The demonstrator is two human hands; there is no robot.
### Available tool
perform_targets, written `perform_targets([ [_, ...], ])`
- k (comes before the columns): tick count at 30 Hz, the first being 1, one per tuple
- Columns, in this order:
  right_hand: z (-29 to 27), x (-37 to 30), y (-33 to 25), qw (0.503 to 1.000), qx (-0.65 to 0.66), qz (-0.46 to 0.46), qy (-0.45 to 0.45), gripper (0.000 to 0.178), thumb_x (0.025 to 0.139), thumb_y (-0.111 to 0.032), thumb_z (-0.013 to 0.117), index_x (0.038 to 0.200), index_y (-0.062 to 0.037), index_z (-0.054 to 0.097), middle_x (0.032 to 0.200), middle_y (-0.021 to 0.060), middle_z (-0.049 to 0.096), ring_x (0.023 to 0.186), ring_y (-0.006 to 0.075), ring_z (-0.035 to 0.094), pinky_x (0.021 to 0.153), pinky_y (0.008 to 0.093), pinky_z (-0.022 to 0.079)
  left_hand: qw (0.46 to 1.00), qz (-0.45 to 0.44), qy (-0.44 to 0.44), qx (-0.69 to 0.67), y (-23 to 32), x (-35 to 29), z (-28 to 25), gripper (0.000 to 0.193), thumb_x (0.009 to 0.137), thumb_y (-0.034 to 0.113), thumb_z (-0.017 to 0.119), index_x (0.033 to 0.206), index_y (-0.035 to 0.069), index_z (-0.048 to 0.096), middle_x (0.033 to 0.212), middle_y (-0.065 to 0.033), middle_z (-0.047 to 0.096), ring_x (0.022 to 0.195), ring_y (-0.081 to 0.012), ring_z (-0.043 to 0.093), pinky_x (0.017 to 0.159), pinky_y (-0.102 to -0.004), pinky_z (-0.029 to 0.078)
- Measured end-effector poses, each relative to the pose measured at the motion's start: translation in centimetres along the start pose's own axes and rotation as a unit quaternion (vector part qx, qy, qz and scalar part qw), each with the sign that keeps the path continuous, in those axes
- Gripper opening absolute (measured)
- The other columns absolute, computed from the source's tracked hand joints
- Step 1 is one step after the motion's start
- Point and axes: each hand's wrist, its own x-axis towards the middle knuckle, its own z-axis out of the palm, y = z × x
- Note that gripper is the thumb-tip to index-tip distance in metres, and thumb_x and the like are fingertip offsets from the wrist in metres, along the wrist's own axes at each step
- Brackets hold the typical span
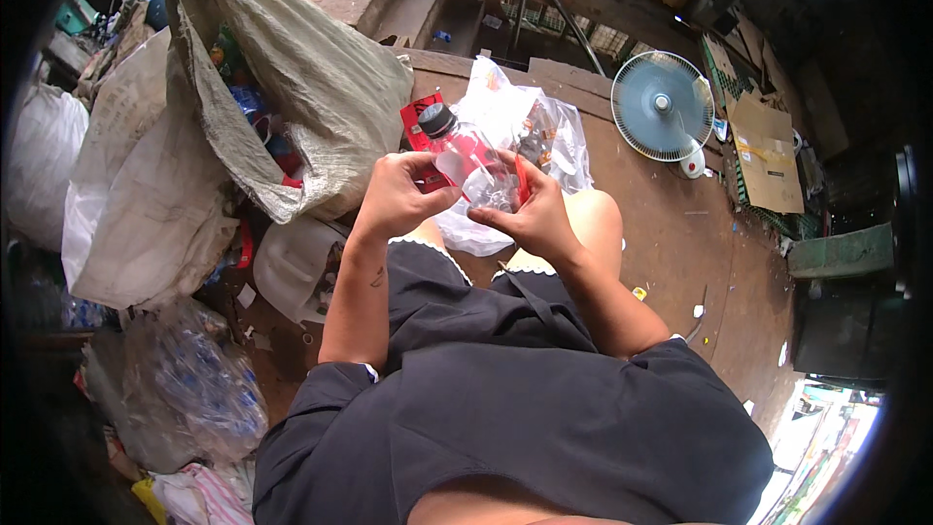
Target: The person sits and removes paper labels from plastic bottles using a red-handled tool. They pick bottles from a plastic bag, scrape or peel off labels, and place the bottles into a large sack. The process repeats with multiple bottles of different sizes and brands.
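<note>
In front of my knees I hold a clear plastic bottle (498,192) with a black cap (436,120), tilted so that the cap points to the far left. My right hand (540,218) is closed around its lower end, where a red strip of label (523,181) shows beside the fingers. My left hand (400,196) pinches a pale, translucent flap (452,167) at the bottle's left side, seemingly part of the label. Beyond the bottle lies a white plastic bag (559,126), with a red packet (418,117) at its left.
A large woven sack (321,87) gapes at the left with bottles inside. Near it are a whitish plastic jug (287,262) and a clear bag of bottles (199,379). A round fan (663,105) stands at far right, beside flattened cardboard (766,156). Scraps litter the brown floor (700,233).
</note>
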Motion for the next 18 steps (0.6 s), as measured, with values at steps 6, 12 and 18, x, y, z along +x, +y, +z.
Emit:
perform_targets([
  [6, 0.2, 0.8, 1.1, 0.993, -0.083, -0.072, 0.038, 0.06, 0.064, -0.019, 0.079, 0.111, 0.0075, 0.052, 0.099, 0.0123, 0.062, 0.091, 0.0133, 0.056, 0.082, 0.0269, 0.044, 0.997, 0.034, 0.036, 0.055, -1.1, 0.9, 0.3, 0.019, 0.072, 0.004, 0.06, 0.089, -0.005, 0.064, 0.072, -0.0046, 0.064, 0.068, -0.0055, 0.057, 0.062, -0.0213, 0.048],
  [12, 0.7, 1.3, 0.1, 0.998, -0.026, -0.022, 0.059, 0.055, 0.063, -0.023, 0.08, 0.102, 0.0057, 0.055, 0.092, 0.014, 0.063, 0.084, 0.0136, 0.059, 0.076, 0.0265, 0.046, 0.977, 0.075, 0.162, -0.118, -2.9, 0.4, 3.2, 0.034, 0.082, 0.012, 0.064, 0.108, -0.008, 0.058, 0.091, -0.0082, 0.063, 0.081, -0.0112, 0.058, 0.071, -0.0227, 0.048],
  [18, 0.8, 1.4, -0.2, 0.989, -0.108, -0.057, 0.086, 0.058, 0.059, -0.027, 0.083, 0.099, 0.0039, 0.053, 0.086, 0.0148, 0.063, 0.08, 0.016, 0.061, 0.071, 0.0283, 0.048, 0.967, 0.138, 0.17, -0.128, -5.0, 0.6, 4.4, 0.039, 0.084, 0.017, 0.064, 0.113, -0.006, 0.055, 0.09, -0.006, 0.063, 0.08, -0.0102, 0.057, 0.071, -0.0225, 0.048],
])
